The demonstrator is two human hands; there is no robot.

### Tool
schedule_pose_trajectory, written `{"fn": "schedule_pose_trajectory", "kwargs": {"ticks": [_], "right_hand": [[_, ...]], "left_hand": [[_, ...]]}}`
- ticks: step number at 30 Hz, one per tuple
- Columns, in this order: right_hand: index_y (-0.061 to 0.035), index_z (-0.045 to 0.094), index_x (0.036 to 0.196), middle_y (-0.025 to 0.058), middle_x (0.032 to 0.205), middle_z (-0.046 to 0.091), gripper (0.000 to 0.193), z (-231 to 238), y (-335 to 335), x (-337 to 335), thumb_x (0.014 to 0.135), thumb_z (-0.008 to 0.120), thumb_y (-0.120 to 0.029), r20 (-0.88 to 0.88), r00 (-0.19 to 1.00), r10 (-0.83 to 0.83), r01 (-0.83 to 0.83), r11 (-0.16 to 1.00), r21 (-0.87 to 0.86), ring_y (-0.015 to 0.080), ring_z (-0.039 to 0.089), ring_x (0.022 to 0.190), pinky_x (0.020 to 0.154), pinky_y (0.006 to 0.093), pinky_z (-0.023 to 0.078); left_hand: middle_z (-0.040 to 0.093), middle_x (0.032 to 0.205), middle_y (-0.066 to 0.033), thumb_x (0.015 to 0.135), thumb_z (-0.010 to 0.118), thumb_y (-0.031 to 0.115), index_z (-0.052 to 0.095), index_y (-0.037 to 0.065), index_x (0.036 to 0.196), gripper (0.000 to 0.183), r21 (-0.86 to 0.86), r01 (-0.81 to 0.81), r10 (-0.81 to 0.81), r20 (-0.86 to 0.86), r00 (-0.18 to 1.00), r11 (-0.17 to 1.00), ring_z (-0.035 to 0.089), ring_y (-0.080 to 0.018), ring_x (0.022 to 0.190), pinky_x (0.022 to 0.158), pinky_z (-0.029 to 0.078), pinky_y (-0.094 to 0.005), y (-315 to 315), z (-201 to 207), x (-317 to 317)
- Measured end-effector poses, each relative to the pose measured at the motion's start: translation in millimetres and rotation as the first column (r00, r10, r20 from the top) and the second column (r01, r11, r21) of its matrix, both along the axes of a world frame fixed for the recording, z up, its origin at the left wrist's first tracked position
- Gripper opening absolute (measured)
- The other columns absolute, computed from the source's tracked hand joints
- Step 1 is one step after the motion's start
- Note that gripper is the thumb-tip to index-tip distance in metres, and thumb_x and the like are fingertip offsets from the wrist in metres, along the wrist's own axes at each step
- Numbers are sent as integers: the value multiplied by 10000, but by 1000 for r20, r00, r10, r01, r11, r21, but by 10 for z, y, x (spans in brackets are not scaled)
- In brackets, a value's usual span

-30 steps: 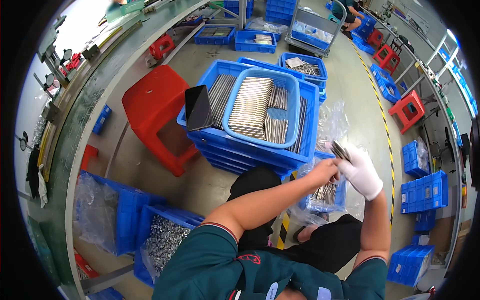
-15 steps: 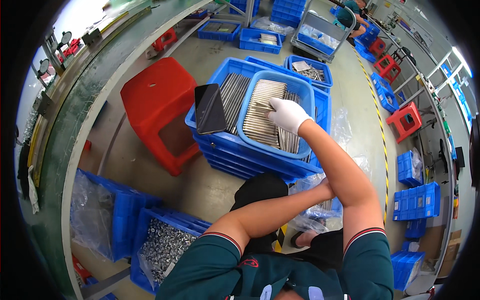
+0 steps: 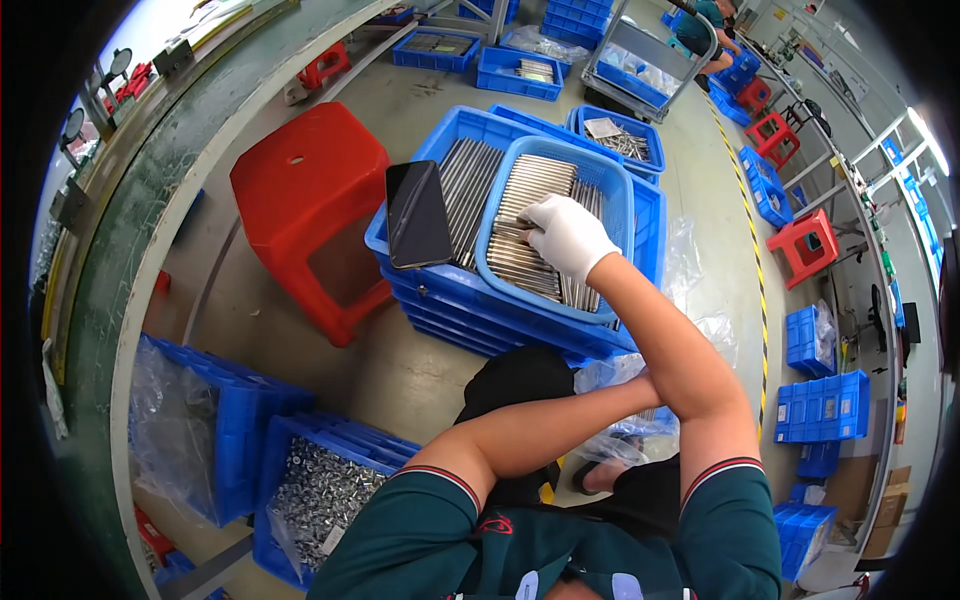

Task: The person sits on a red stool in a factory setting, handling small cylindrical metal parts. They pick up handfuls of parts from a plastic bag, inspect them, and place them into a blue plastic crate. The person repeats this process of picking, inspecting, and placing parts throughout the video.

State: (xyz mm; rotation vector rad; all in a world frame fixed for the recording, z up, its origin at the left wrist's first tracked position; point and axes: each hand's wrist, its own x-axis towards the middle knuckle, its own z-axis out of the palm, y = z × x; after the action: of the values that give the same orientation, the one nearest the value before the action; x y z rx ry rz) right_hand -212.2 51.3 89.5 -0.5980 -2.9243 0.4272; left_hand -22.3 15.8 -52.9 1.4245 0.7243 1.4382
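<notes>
My right hand (image 3: pixel 568 236), in a white glove, is over a light blue plastic basket (image 3: pixel 630 215). Its fingers are closed in a pinch on slim metal rods (image 3: pixel 530 262) that lie in a neat row; the exact number held is hidden by the glove. More rods lie in a second row at the basket's right side, partly under my hand. Across my lap runs my left forearm (image 3: pixel 560 420); its hand is out of sight behind my right arm. The basket sits on a stack of blue crates (image 3: pixel 470 312), beside darker grey rods (image 3: pixel 468 205).
A black phone (image 3: pixel 418 215) lies on the crate's left rim. Left stands a red stool (image 3: pixel 310 180); below it, a crate of small metal parts (image 3: pixel 325 495). Behind are a crate of loose metal pieces (image 3: pixel 625 140) and a trolley (image 3: pixel 650 70). A person (image 3: pixel 708 35) sits far right.
My right hand has shifted slightly left and down along the row of rods, its fingers still pinched. My left forearm has slid a little further behind the right arm.
</notes>
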Motion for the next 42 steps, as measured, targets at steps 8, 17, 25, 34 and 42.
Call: {"fn": "schedule_pose_trajectory", "kwargs": {"ticks": [8, 17, 25, 34, 42], "right_hand": [[-64, 681, 946, 139, 887, 630, 179, -64, 17, -36, 825, 603, -171, -67, 996, -63, 73, 985, 158, 316, 595, 894, 808, 393, 475], [-82, 692, 891, 110, 849, 628, 136, -101, -54, -120, 793, 626, -151, -166, 986, -20, 48, 985, 165, 294, 597, 870, 781, 379, 484], [-94, 701, 844, 137, 771, 639, 125, -57, -143, -82, 788, 598, -137, -249, 966, 67, -29, 987, 155, 320, 621, 797, 726, 426, 497], [-92, 685, 833, 101, 798, 631, 114, -110, -148, 30, 765, 594, -82, -167, 982, 84, -46, 975, 217, 299, 610, 808, 732, 393, 495], [-74, 659, 846, 116, 817, 630, 72, 386, 53, 470, 785, 625, -90, -593, 805, 31, 73, 986, 152, 302, 612, 787, 712, 384, 485]], "left_hand": [[495, 1256, -101, 881, 645, 183, 511, 73, 1227, 387, -10, 80, -79, 62, 995, 997, 434, -183, 1171, 1043, 296, -340, 14, 27, -39], [484, 1300, -91, 899, 609, 255, 501, 90, 1254, 407, 42, 22, -22, 14, 1000, 999, 425, -195, 1201, 1054, 287, -330, 199, -350, 152], [462, 1340, -95, 893, 608, 305, 491, 103, 1279, 452, 23, 69, -69, -28, 997, 997, 401, -214, 1237, 1058, 284, -335, 123, -345, 61], [451, 1363, -93, 889, 604, 359, 488, 111, 1296, 491, -39, 69, -77, -270, 960, 997, 392, -228, 1254, 1063, 281, -345, -117, -83, -92], [632, 1067, -182, 820, 640, 269, 616, 70, 1082, 330, -104, -193, 152, -309, 939, 976, 592, -334, 990, 865, 454, -386, -248, 236, -232]]}}
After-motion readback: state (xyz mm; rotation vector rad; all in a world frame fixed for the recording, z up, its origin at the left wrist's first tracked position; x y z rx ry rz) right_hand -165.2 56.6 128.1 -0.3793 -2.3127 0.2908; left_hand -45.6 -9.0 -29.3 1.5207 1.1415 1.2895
